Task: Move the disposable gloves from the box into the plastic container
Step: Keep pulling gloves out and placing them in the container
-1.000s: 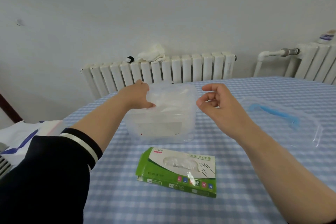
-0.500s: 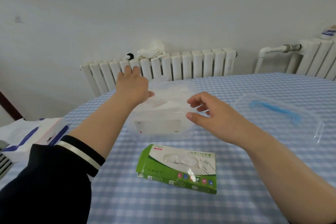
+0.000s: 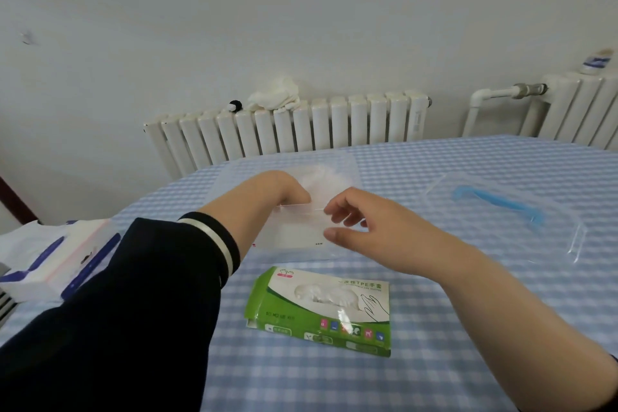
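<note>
Two hands work at the mouth of the clear plastic container (image 3: pixel 294 231), where the disposable gloves (image 3: pixel 322 182) show as a cloudy white mass inside, toward its far side. That is the right place for them, so the transfer looks largely done, though through the box's window I cannot tell whether any gloves are left in it.

The left hand (image 3: pixel 279 189) reaches down into the container from above with its fingers hidden below the rim, so I cannot tell whether it grips or merely presses; my guess is that it is tamping the gloves down so they sit flat. The right hand (image 3: pixel 359 227) hovers at the near right corner with thumb and fingers loosely spread and nothing in its grasp, seemingly placed to steady the light tub.

Just in front lies the green glove box (image 3: pixel 321 308), flat on the checked tablecloth (image 3: pixel 434 361), close enough for short trips. The container's lid (image 3: pixel 501 211), with its blue handle, rests well to the right, out of the way until closing. A white radiator (image 3: pixel 287 130) stands behind the table.
</note>
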Motion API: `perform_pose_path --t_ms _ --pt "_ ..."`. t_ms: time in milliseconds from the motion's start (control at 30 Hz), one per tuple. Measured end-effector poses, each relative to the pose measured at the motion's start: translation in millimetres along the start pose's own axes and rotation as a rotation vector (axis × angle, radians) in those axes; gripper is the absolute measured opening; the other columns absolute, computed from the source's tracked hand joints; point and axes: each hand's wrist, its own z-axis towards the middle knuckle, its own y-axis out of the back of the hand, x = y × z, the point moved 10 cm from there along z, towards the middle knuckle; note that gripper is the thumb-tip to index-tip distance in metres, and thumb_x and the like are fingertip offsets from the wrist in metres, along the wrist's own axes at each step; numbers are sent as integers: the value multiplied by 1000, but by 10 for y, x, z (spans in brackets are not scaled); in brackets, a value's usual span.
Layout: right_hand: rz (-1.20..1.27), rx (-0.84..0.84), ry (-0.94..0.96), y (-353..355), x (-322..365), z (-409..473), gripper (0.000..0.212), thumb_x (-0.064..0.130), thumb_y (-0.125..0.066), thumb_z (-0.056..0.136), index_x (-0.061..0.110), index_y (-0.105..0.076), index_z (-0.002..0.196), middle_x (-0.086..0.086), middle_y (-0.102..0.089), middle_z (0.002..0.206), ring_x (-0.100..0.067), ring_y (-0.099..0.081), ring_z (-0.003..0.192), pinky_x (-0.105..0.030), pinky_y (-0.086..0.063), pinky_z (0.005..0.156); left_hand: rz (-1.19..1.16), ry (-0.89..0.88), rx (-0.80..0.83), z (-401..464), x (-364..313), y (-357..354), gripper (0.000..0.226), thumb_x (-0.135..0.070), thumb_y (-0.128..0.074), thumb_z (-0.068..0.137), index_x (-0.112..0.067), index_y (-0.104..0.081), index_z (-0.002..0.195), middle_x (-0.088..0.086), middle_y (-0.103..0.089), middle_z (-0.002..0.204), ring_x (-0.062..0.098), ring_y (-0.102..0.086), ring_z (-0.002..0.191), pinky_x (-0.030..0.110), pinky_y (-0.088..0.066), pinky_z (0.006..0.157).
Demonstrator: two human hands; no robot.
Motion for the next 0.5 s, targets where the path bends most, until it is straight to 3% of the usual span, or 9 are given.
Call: perform_pose_path --t_ms 133,200,234,267,334,434,500 --pt "-171 232 -34 -217 -26 -68 33 50 -68 83 35 -57 110 14 -58 96 -3 -57 90 -26 -48 81 150 -123 -60 -121 -211 65 54 -41 -36 104 -10 -35 149 8 -35 153 28 -42 134 27 -42 82" --pt "-238 342 -48 -351 -73 -103 31 48 -70 83 35 -59 109 11 -60 94 -7 -58 88 -28 -47 79 186 -203 -159 -269 -260 234 51 -42 -39 103 -11 -47 142 5 -44 148 25 -45 132 28 -39 88" --pt "-243 385 -55 -412 -98 -117 30 46 -70 83 35 -60 109 10 -61 95 -8 -59 88 -29 -47 79 135 -225 -220 -295 -239 347 41 -33 -43 104 -12 -54 137 3 -50 144 22 -48 129 30 -38 94" --pt "-236 414 -57 -474 -116 -120 30 45 -70 84 35 -61 110 9 -61 97 -9 -59 89 -29 -47 80 58 -250 -287 -340 -196 444 32 -20 -45 103 -14 -60 130 2 -55 138 20 -51 124 29 -38 95" --pt "-226 430 -54 -546 -150 -105 31 41 -71 84 36 -60 113 9 -61 101 -10 -59 90 -28 -46 79 -79 -291 -491 -472 -112 652 34 -7 -39 101 -16 -62 126 0 -61 126 19 -55 115 28 -40 91" --pt "-215 428 -48 -628 -196 -49 32 39 -71 85 38 -60 115 11 -59 102 -6 -57 87 -25 -44 77 -281 -471 -882 -953 -84 750 33 -14 -34 104 -21 -57 127 -5 -62 96 7 -58 81 20 -41 69" --pt "-187 435 -45 -700 -226 -29 29 39 -71 85 39 -62 113 14 -57 100 -2 -55 81 -21 -43 73 -440 -671 -1012 -1282 -87 562 27 -19 -40 103 -21 -58 123 -7 -61 78 4 -52 60 14 -37 55"
